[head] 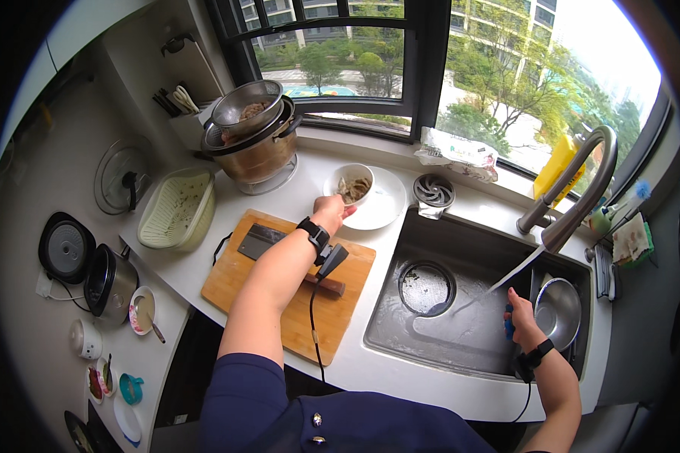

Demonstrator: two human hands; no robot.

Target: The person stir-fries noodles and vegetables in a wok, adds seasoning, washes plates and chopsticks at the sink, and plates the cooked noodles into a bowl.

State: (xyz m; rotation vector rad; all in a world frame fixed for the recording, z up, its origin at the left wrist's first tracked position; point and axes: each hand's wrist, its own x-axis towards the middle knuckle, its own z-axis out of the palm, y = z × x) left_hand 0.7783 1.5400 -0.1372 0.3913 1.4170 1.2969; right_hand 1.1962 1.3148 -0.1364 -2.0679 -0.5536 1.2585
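Observation:
My left hand [331,212] grips the near rim of a white bowl [364,171] with brown pieces of food [353,190] in it. The bowl sits at the left side of a white plate [390,205]. Over the right part of the sink [396,334], my right hand [521,317] is closed around a small blue object [508,323], mostly hidden by the fingers. Water runs from the grey faucet [555,232] into the basin, left of that hand. Under my left forearm, a cleaver [260,240] with a wooden handle [331,285] lies on a wooden cutting board [351,257].
A metal bowl [556,314] stands in the sink's right side. Behind the board are a pale green colander basket [175,212] and a steel pot [260,158] topped by a strainer [249,107]. A rice cooker [113,289] stands left. Wrist cables hang down from both arms.

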